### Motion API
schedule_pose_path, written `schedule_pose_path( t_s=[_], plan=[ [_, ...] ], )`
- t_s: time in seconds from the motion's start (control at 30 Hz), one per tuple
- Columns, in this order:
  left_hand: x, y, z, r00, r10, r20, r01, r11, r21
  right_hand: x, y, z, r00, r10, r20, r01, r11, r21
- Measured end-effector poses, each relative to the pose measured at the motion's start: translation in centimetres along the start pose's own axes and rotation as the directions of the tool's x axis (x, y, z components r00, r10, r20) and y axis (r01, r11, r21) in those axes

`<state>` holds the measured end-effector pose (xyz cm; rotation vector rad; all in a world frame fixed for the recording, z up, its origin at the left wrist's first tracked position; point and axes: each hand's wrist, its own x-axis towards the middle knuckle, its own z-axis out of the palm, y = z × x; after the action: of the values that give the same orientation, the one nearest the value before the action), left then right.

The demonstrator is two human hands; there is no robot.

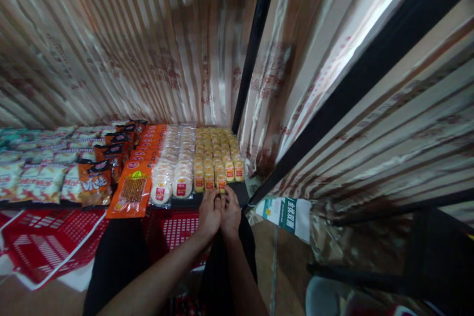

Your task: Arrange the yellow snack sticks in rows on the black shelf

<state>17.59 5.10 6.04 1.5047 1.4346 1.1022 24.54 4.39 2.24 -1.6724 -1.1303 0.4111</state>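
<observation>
My left hand (210,213) and my right hand (230,211) are side by side at the front edge of a dark shelf, nearly touching. The fingers of both are curled in, and the fingertips meet the front of a small yellow snack pack (221,180) with a red label. Whether either hand grips that pack is hidden by the fingers. Behind it, rows of the same small yellow packs (213,147) stand close together. Left of these are two rows of clear-wrapped round white crackers (182,182), then an orange bag of brown sticks (132,188) overhanging the edge.
Further left stand orange-and-black bags (95,183) and white snack bags (39,181). Red plastic baskets (48,239) with white handles sit below the shelf (237,192). Black posts (255,42) and striped sheeting (122,44) close off the back and right. A printed sheet (287,215) lies right of the shelf.
</observation>
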Motion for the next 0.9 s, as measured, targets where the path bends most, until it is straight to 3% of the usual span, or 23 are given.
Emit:
schedule_pose_path(
  t_s=[0.23,0.63,0.9],
  plan=[
    [0.0,-1.0,-0.1,0.991,0.124,0.04,-0.125,0.991,0.041,0.1,0.5,0.4,0.996,-0.092,-0.001,0.092,0.995,-0.039],
    [0.3,-2.7,-0.1,0.98,0.153,0.131,-0.157,0.987,0.027,0.0,0.5,0.4,0.997,-0.066,-0.026,0.063,0.993,-0.1],
    [0.4,-2.4,-0.1,0.977,0.155,0.145,-0.158,0.987,0.013,-0.3,0.7,0.4,0.998,-0.059,-0.011,0.057,0.988,-0.14]
  ],
)
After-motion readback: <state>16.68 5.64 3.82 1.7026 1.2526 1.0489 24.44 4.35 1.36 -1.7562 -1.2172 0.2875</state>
